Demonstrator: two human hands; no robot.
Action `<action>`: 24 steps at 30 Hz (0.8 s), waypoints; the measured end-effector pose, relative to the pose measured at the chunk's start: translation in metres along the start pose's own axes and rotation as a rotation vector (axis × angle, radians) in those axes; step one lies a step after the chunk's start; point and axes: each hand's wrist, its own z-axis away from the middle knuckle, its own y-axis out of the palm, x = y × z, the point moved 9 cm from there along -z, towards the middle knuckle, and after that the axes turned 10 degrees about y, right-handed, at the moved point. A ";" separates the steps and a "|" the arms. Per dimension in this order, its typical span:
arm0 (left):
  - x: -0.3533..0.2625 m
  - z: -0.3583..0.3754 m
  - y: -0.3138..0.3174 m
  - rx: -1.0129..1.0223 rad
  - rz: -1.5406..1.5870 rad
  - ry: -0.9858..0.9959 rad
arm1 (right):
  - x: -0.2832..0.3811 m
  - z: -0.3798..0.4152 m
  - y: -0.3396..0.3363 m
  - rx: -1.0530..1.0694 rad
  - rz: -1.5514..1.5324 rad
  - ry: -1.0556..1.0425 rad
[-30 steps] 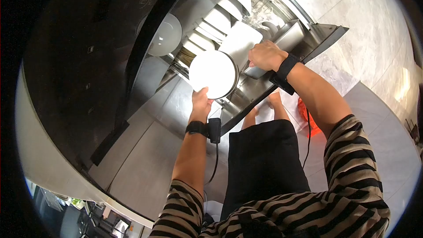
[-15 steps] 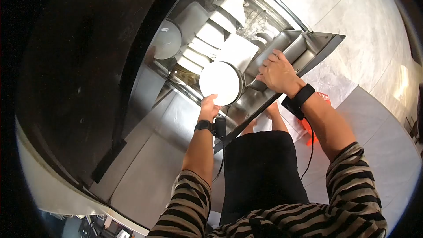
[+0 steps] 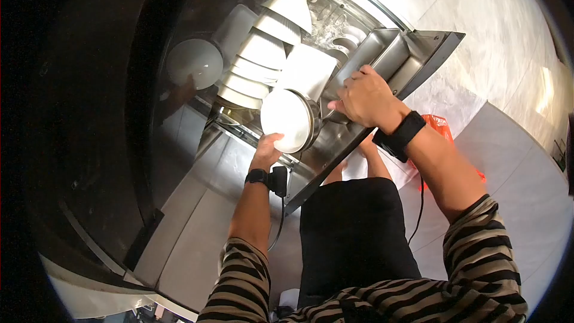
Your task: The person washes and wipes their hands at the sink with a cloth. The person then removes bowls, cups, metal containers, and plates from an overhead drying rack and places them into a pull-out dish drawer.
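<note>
A round white dish (image 3: 286, 118) stands tilted at the near end of the open drawer. My left hand (image 3: 266, 151) is closed on its lower edge, thumb on the white face. Just behind the dish a metal rim shows in part. My right hand (image 3: 371, 98) is closed at the metal compartment (image 3: 341, 93) on the drawer's right side. Its fingertips are partly hidden, and what they grip I cannot make out. A white rectangular dish (image 3: 308, 70) lies between the hands, beside a row of white bowls (image 3: 260, 51) on edge.
The metal drawer front (image 3: 439, 54) juts out over the floor (image 3: 496, 161). Curved dishes and a rack sit at the drawer's back. A dark glossy cabinet face (image 3: 107, 96) rises at left. An orange-red bag (image 3: 439, 125) lies on the floor at right.
The round dish has turned a little, showing more of its side and the metal rim behind. My left hand moved slightly left with it. The right hand shifted slightly left at the compartment.
</note>
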 end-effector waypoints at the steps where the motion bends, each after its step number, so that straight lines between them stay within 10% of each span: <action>1: -0.001 0.000 0.000 -0.009 -0.003 0.003 | -0.001 -0.005 -0.005 0.081 -0.010 0.053; 9: 0.006 -0.005 -0.016 -0.039 0.017 0.057 | -0.004 -0.111 0.077 0.437 0.405 -0.072; 13: 0.007 -0.002 -0.010 -0.040 0.046 0.031 | -0.028 -0.145 0.090 0.449 0.218 0.259; 14: 0.009 -0.004 -0.012 -0.026 0.035 0.023 | -0.069 -0.198 0.178 0.582 0.356 0.330; 18: 0.007 0.000 -0.010 -0.054 0.029 -0.028 | -0.036 -0.172 0.104 0.383 0.255 0.156; 24: 0.017 -0.006 -0.023 -0.060 0.022 -0.055 | -0.044 -0.213 0.172 0.363 0.205 0.103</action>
